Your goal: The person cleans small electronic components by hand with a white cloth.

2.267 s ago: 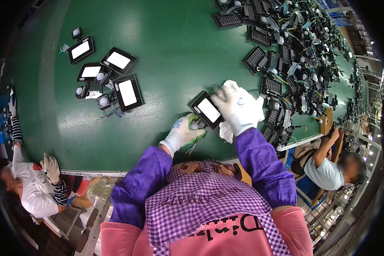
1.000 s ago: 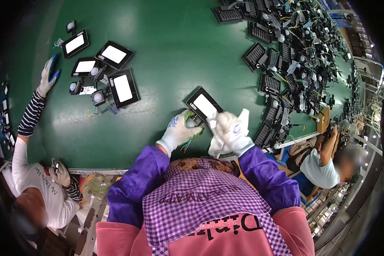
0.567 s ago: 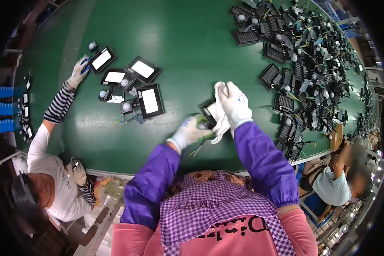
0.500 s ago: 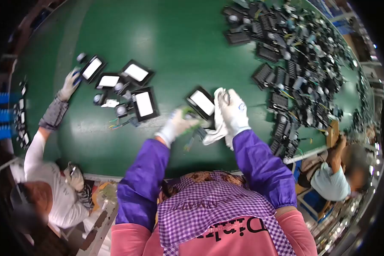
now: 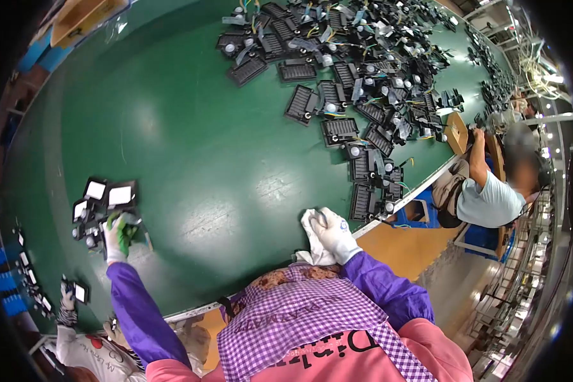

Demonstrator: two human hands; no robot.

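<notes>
My left hand [image 5: 116, 239], in a white glove with green on it, is at the left group of black floodlights [image 5: 121, 195] with white panels and sensor domes. Its fingers curl round the dark part of one floodlight [image 5: 131, 221], whose coloured wires trail to the right; the glove covers part of it. Near the table's front edge, my right hand [image 5: 337, 237] is closed on a bunched white cloth [image 5: 313, 239]. That hand wears a white glove too.
A big heap of black floodlights [image 5: 344, 70] with wires covers the table's far right. The green table [image 5: 191, 121] lies between heap and group. At the lower left a co-worker's gloved hand [image 5: 67, 299] is by another floodlight [image 5: 80, 292]. Another person [image 5: 490, 197] sits on the right.
My view has swung to the right. My left hand has moved left with the floodlight to the group there, away from the cloth. My right hand still grips the cloth, now nearer the front edge.
</notes>
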